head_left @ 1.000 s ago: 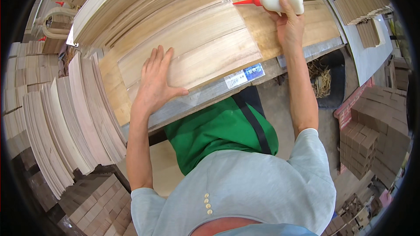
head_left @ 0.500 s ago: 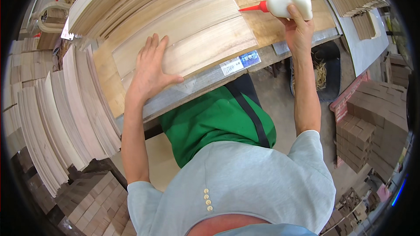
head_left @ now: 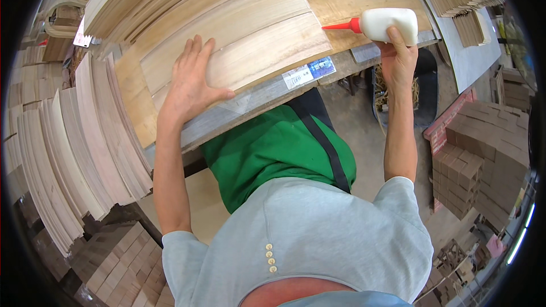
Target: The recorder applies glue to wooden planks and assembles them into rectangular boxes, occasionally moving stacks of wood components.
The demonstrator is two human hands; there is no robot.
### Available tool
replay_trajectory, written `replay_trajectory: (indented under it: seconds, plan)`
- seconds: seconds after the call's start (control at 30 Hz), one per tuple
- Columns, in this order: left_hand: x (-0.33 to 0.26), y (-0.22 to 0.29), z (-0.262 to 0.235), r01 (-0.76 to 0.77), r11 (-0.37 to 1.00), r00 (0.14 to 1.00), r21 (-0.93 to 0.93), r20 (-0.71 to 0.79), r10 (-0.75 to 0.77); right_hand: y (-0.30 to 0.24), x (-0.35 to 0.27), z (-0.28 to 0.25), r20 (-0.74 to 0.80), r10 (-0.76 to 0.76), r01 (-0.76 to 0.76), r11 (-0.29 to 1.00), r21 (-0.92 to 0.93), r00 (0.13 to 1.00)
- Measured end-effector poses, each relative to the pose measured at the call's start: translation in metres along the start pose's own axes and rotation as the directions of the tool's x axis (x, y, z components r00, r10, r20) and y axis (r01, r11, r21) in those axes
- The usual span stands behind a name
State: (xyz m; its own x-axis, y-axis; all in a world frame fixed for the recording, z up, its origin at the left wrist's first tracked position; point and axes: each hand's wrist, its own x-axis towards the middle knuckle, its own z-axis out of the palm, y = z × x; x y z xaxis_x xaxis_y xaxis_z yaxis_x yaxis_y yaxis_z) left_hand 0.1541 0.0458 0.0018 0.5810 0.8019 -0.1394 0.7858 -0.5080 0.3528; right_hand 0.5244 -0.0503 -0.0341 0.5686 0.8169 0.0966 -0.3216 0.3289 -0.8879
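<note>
A pale wooden panel (head_left: 267,37) with a long seam across it lies on the wooden worktable. My left hand (head_left: 192,79) rests flat at its left end, fingers spread and thumb along the near edge. In my right hand (head_left: 398,59) is a white glue bottle (head_left: 389,25), held on its side with the fingers wrapped round it. Its red nozzle (head_left: 343,26) points left, close to the panel's right edge near the front corner. From this angle I cannot tell whether the tip touches the wood.
Thin boards are stacked behind the panel (head_left: 153,0) and on the left (head_left: 108,136). A printed card (head_left: 310,73) lies at the table's front edge. A dark bin (head_left: 424,94) stands below on the right, near stacked wood blocks (head_left: 483,148).
My right hand has brought the glue bottle nearer to me and slightly right, its nozzle shifting along the panel's right edge toward the front corner. The left hand stays on the panel.
</note>
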Motion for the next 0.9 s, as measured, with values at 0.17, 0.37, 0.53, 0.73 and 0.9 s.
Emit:
replay_trajectory:
  seconds: [0.17, 0.37, 0.53, 0.73, 0.9]
  plan:
    - [0.004, -0.001, 0.005, -0.059, 0.998, 0.998, -0.008, -0.022, 0.058, -0.014, -0.019, -0.011, -0.026, 0.002, -0.002, 1.000, -0.017, 1.000]
    - [0.002, -0.007, 0.007, -0.076, 0.997, 0.996, -0.015, -0.052, 0.075, -0.021, -0.029, -0.025, -0.033, 0.022, -0.024, 0.999, -0.047, 0.999]
    - [-0.005, -0.024, 0.017, -0.103, 0.994, 0.990, -0.019, -0.097, 0.101, -0.025, -0.026, -0.011, 0.020, 0.101, -0.103, 0.991, 0.090, 0.995]
    - [-0.003, -0.027, 0.043, -0.122, 0.991, 0.948, -0.053, -0.303, 0.100, -0.004, -0.014, 0.113, 0.359, 0.137, -0.175, 0.982, 0.075, 0.923]
    - [-0.022, -0.027, 0.024, -0.081, 0.945, 0.979, -0.318, -0.204, 0.016, 0.057, -0.019, 0.242, 0.732, 0.253, -0.318, 0.947, -0.053, 0.632]
